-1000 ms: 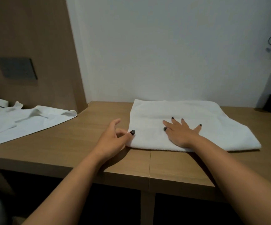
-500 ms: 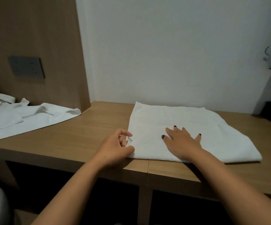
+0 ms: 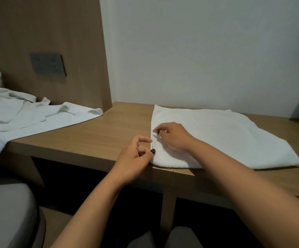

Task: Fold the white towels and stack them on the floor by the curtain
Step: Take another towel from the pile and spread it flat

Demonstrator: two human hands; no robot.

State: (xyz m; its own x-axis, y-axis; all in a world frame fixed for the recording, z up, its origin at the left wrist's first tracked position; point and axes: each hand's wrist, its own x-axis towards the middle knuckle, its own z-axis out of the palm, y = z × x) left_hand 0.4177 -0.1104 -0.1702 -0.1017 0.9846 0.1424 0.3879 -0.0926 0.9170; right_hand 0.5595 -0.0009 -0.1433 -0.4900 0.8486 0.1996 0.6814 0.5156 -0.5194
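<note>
1 white towel point(image 3: 225, 138) lies part-folded on the table point(image 3: 95, 136); both hands pinch its left edge, left hand point(image 3: 136, 158) nearer, right hand point(image 3: 173, 136) farther; the unfolded towels point(image 3: 37, 117) wait at left; nothing is stacked yet.

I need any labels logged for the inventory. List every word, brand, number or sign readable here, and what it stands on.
None can be read.
Folded white towel: no tag or print shows.
Rumpled white towels at the left: no lettering shows.
Grey wall panel: only small dark holes, no legible marking.
Wooden desk: plain.
</note>
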